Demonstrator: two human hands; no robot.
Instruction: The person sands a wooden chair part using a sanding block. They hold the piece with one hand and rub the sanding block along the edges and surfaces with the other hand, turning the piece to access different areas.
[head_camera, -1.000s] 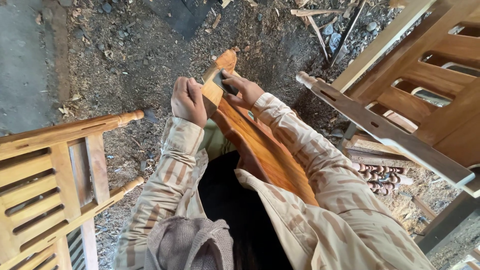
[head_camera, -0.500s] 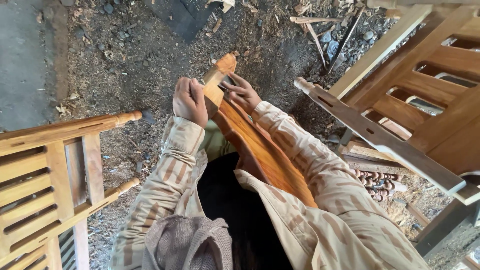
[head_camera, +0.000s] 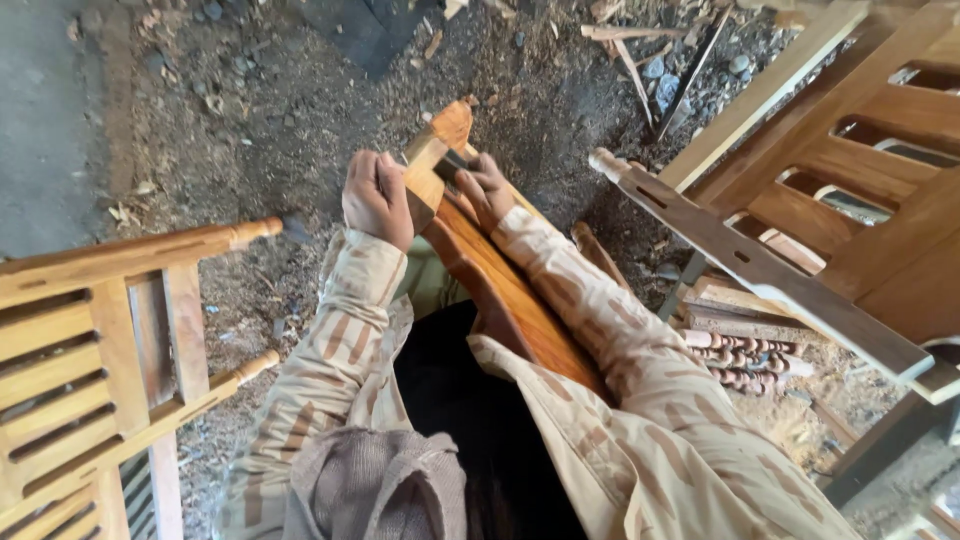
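Reddish-brown and glossy, the long curved hardwood board (head_camera: 500, 285) slopes up from the person's lap to its rounded tip above the sawdust-strewn dirt floor (head_camera: 250, 110), and the sanding of its upper end looks to be the step in hand. The left hand (head_camera: 377, 197) is curled tight round the board's left edge just below the tip, bracing it. The right hand (head_camera: 487, 188) has its fingers pressed together on a small dark sanding block (head_camera: 452, 166) that lies flat against the board's face, close to the pale, bare-looking patch near the top. By my judgement the next move calls for a firm brace from the left and even pressure with the grain from the right, so the block does not slip off the narrow end. Counting: one board, one block, two hands. Round about stand two slatted wooden furniture frames, one at the left (head_camera: 100, 350) and one at the right (head_camera: 860, 150), plus one loose pale mortised rail (head_camera: 740, 260) and a small heap of turned wooden spindles (head_camera: 745, 360), too bunched to count.
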